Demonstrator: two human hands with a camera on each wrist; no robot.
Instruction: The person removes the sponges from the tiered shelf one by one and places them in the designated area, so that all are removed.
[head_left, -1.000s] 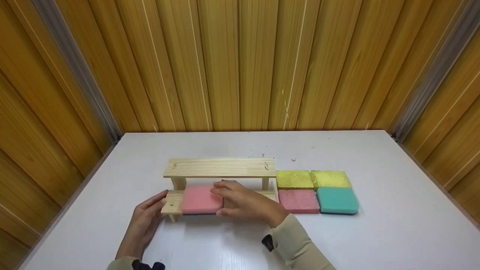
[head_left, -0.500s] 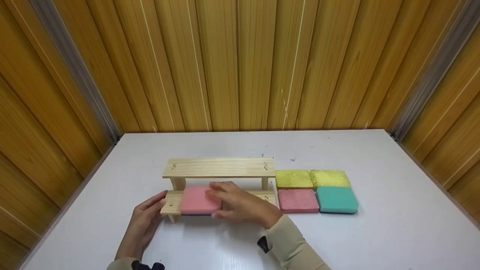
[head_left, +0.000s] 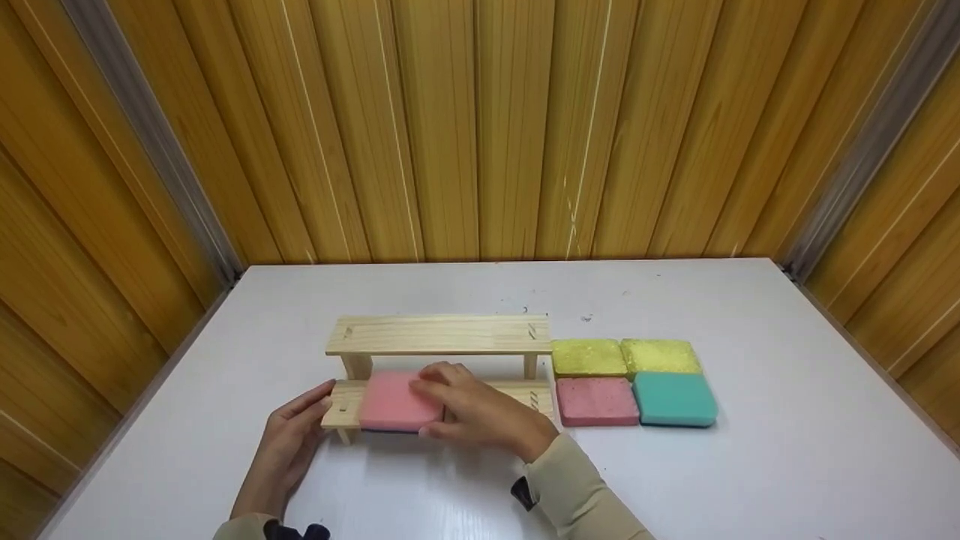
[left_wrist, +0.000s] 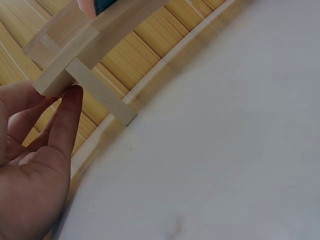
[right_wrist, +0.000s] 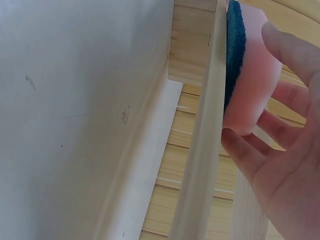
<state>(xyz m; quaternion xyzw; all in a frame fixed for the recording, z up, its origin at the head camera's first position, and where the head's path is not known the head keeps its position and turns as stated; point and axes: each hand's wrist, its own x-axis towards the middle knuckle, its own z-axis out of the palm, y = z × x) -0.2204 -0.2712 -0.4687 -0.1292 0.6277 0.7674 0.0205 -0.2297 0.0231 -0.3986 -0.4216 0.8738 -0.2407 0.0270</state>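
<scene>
A two-step wooden rack [head_left: 439, 335] stands on the white table. On the left part of its lower step lies a pink sponge [head_left: 397, 401], its dark green scouring side [right_wrist: 235, 55] facing down against the wood. My right hand [head_left: 484, 412] grips that sponge from its right side, fingers and thumb bent around its edges. At the rack's left end, my left hand [head_left: 289, 431] pinches the end of the lower step [left_wrist: 65, 72]. Part of the lower step is hidden behind my right hand.
Right of the rack, two yellow sponges [head_left: 589, 358] lie behind a darker pink sponge [head_left: 598, 401] and a teal sponge [head_left: 675, 399]. Wood-look panels [head_left: 510, 150] close off the table's [head_left: 750, 480] back and sides.
My right hand and the pink sponge have shifted slightly left along the lower step, baring more of its right end. My left hand stays at the rack's left end.
</scene>
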